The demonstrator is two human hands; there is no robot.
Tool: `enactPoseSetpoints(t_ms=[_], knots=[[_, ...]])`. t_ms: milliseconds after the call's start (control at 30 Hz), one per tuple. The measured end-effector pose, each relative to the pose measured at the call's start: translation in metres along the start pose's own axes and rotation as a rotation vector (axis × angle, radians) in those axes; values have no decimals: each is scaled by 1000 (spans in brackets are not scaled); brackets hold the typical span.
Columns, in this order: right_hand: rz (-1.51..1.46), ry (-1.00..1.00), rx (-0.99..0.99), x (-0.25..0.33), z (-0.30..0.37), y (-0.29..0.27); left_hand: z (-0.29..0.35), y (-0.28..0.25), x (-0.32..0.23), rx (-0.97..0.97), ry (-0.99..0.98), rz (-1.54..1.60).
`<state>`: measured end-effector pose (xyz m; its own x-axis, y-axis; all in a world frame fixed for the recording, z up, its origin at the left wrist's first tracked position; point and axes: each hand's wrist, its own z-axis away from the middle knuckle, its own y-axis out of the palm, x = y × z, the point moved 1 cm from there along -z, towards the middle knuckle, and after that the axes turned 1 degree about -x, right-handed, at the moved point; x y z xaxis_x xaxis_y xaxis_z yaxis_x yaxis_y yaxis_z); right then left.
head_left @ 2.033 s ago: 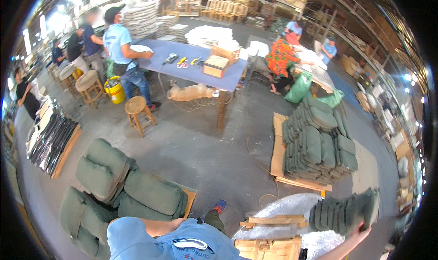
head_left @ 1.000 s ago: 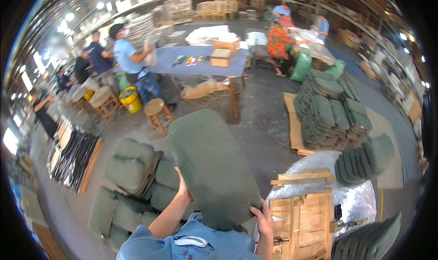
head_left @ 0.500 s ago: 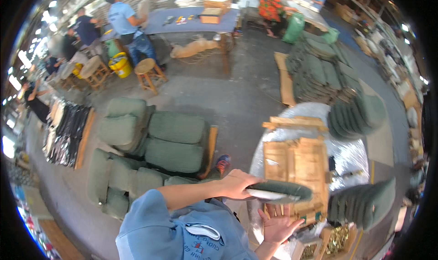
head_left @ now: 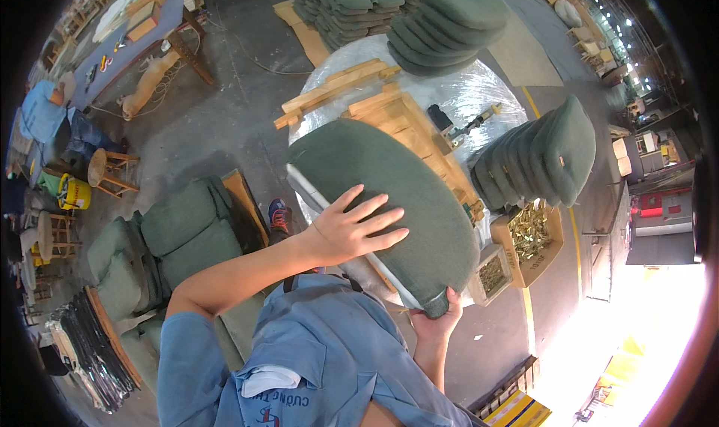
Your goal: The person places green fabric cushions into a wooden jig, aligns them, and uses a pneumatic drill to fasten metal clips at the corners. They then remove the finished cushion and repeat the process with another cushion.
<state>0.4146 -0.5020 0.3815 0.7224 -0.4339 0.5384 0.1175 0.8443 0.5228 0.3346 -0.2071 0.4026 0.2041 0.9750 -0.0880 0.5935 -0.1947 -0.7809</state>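
Note:
In front of me is a dark green, D-shaped padded panel (head_left: 419, 202) with a white strip along its straight edge. It looks like an upholstered chair back. My left hand (head_left: 353, 231) lies on its green face, fingers spread. At the near corner, my right hand (head_left: 442, 318) grips the panel, the thumb on top and the other fingers mostly hidden beneath. Under and beyond the panel is a wooden frame (head_left: 408, 131) on a round, plastic-wrapped surface (head_left: 483, 86). A power-driver-like tool (head_left: 475, 123) rests beside the frame.
Stacked green panels stand right (head_left: 535, 157) and far (head_left: 442, 26). A cardboard box of brass-coloured hardware (head_left: 550, 251) and a smaller box (head_left: 492, 273) sit at the right. Green cushions (head_left: 183, 236) are piled left. A person (head_left: 45, 112) works by a blue-topped table (head_left: 120, 52).
My view has swung to the right. The panel, edge-on before, now lies with its green face up. My left hand has shifted onto that face, and my open right hand has closed on the corner.

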Motion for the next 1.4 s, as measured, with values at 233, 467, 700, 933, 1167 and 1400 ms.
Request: enactPoseSetpoints(t_ms=[233, 467, 700, 933, 1167, 1400], knots=[[1, -122, 51, 22, -118, -10, 2, 100, 86, 249, -606, 184], [-46, -94, -17, 27, -195, -26, 9, 190, 176, 236, -817, 82], [93, -43, -23, 29, -250, -55, 1, 231, 190, 360, -757, -92], [142, -122, -37, 14, -266, -36, 15, 224, 192, 315, -749, -48], [258, -134, -169, 16, -268, -33, 14, 225, 186, 386, -741, -65], [343, -104, -14, 14, -306, -75, 2, 226, 182, 505, -823, -91]])
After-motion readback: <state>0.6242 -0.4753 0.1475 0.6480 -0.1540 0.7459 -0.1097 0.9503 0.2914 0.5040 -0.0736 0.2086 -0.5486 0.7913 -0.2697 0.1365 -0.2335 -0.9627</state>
